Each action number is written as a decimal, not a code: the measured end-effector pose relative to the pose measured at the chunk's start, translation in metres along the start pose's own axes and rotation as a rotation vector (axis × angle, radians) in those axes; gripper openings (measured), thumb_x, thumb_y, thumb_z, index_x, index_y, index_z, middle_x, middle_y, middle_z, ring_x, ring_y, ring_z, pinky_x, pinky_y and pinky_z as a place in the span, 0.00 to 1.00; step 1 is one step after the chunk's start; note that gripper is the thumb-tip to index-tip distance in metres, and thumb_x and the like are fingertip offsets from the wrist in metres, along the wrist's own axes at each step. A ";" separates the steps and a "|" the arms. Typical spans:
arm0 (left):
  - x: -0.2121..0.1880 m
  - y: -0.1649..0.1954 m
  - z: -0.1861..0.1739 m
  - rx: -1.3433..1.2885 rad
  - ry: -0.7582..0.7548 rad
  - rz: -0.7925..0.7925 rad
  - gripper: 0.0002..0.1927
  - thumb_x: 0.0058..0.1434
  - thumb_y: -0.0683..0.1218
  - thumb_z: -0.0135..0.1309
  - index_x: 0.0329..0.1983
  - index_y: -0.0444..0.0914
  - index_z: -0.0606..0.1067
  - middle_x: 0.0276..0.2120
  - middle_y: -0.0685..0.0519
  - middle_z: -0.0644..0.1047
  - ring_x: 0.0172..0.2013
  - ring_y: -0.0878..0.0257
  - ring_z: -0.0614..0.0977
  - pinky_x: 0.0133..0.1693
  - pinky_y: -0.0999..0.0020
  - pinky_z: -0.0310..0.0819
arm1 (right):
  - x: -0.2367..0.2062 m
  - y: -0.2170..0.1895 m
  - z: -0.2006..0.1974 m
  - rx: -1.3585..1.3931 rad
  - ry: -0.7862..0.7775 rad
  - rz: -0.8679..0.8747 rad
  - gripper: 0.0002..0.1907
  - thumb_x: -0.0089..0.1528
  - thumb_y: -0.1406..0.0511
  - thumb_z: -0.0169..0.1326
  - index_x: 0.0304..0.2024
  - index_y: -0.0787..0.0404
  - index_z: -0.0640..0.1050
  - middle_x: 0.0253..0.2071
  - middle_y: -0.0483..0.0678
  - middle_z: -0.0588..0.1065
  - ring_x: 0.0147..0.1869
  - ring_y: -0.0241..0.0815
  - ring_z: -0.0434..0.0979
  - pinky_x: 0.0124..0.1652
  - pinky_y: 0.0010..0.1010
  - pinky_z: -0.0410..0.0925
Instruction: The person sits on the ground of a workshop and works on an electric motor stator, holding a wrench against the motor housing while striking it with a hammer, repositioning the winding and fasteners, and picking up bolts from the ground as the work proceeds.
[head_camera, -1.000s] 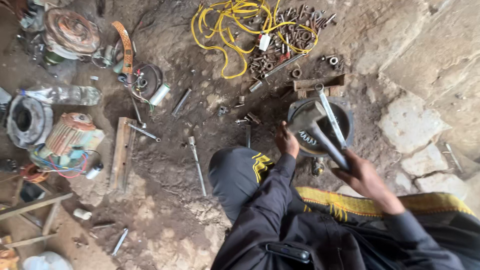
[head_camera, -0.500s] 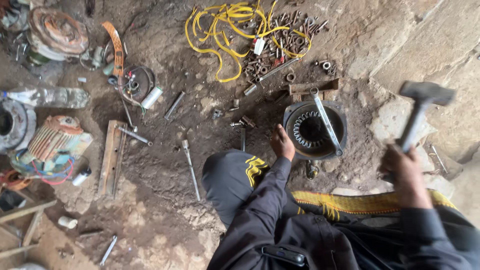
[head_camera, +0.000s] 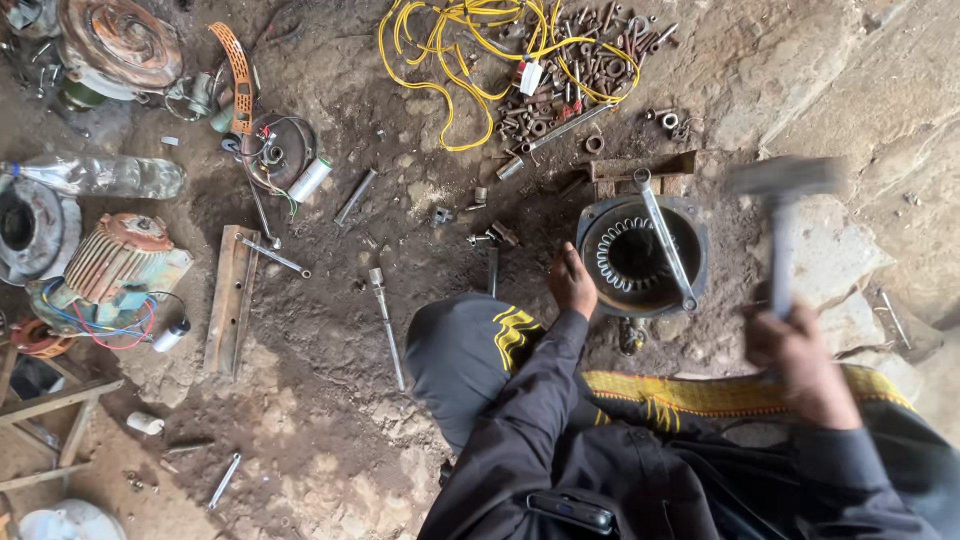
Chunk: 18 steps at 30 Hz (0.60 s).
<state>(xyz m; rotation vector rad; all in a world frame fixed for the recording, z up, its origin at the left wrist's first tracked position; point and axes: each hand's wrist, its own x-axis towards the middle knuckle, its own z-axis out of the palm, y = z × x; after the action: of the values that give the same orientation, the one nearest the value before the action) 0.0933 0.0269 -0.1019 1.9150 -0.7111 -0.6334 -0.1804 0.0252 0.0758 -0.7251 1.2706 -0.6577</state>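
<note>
Dark steel motor housing (head_camera: 642, 255), round and open-topped, resting on the dirt floor (head_camera: 330, 420) at roughly 2 o'clock from the bent knee (head_camera: 465, 345); copper-toned windings visible inside, rim greasy and dull. Long metal bar (head_camera: 665, 240) lying across the opening from 12 to 5 o'clock. Left hand (head_camera: 572, 282) flat against the housing rim at 9 o'clock, bracing, not gripping. Right hand (head_camera: 800, 350) clenched around the handle of a hammer (head_camera: 783, 215), head raised and blurred at 3 o'clock of the housing. Step in hand, as judged: striking. Next move calls for a square, controlled blow with the bracing fingers kept off the bar. Yellow cable (head_camera: 470, 60) and loose bolts (head_camera: 575, 75) at 12 o'clock.
</note>
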 end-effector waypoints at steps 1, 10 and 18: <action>0.001 0.000 -0.001 0.012 0.001 -0.008 0.27 0.74 0.56 0.35 0.51 0.29 0.76 0.49 0.34 0.79 0.50 0.37 0.79 0.51 0.49 0.72 | 0.002 -0.004 -0.004 0.015 0.062 -0.024 0.08 0.67 0.69 0.47 0.50 0.61 0.69 0.26 0.39 0.62 0.23 0.31 0.59 0.21 0.26 0.56; 0.000 -0.001 0.000 0.030 0.000 -0.051 0.27 0.74 0.57 0.36 0.46 0.30 0.76 0.45 0.34 0.79 0.46 0.36 0.79 0.47 0.47 0.72 | 0.012 0.012 0.043 -0.135 0.085 0.322 0.11 0.65 0.68 0.46 0.50 0.59 0.72 0.24 0.39 0.67 0.24 0.33 0.63 0.23 0.25 0.59; -0.003 -0.005 0.004 0.111 0.018 0.033 0.26 0.74 0.55 0.36 0.44 0.31 0.78 0.44 0.34 0.80 0.45 0.35 0.79 0.47 0.45 0.70 | 0.030 0.010 -0.027 0.112 0.191 0.096 0.08 0.67 0.69 0.48 0.47 0.53 0.68 0.23 0.37 0.61 0.20 0.30 0.58 0.17 0.24 0.51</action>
<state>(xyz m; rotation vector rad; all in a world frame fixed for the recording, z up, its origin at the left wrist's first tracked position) 0.0893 0.0287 -0.1080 2.0041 -0.7785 -0.5656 -0.2015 0.0050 0.0465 -0.5154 1.4218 -0.7263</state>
